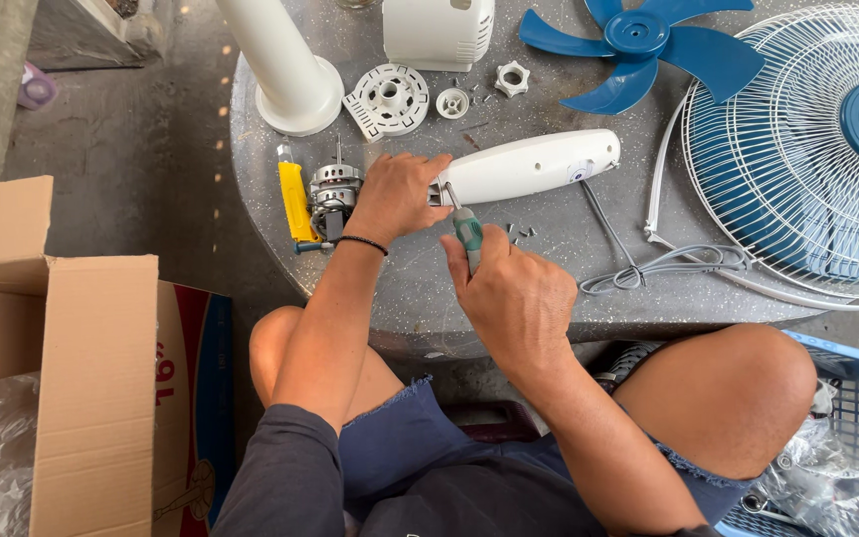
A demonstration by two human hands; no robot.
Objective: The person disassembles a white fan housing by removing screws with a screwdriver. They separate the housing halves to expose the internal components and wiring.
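Screwdriver (466,231) tip hidden behind left hand (396,194) at white housing (531,165).

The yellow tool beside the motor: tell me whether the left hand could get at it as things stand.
Probably yes. The left hand grips the end of the white housing, and the yellow tool lies just past the motor, uncovered. The hand would have to let go first.
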